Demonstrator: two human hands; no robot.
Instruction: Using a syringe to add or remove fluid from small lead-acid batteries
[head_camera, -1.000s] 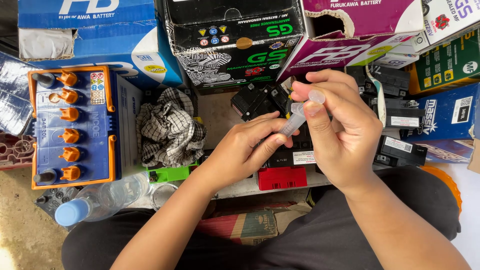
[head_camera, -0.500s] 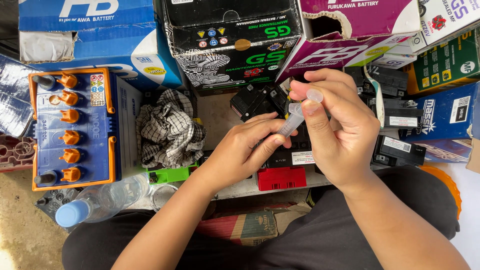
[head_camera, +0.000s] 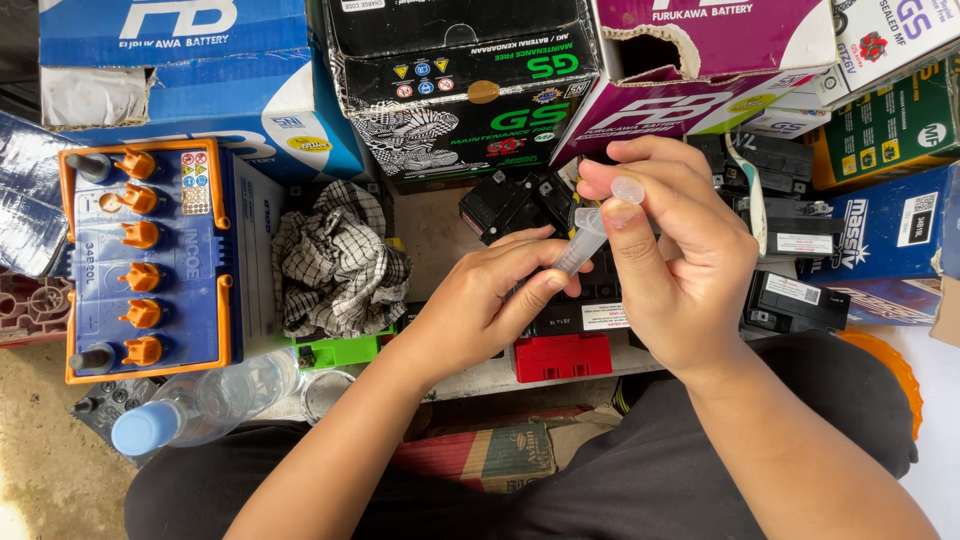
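My right hand (head_camera: 680, 270) holds a small clear plastic syringe (head_camera: 590, 235) by its upper end, thumb on the plunger top, tilted down to the left. My left hand (head_camera: 490, 300) pinches the syringe's lower tip with fingertips. Both hands hover over a small black battery with a red base (head_camera: 565, 350) that lies in front of me; the hands hide most of its top.
A blue and orange battery (head_camera: 150, 260) with several orange caps lies at the left. Beside it are a checked cloth (head_camera: 335, 265) and a clear bottle with a blue cap (head_camera: 190, 405). Cardboard boxes (head_camera: 470, 90) and black batteries (head_camera: 790, 230) crowd the back and right.
Both hands have stayed on the syringe; the right thumb and syringe top have shifted very slightly. Nothing else moved.
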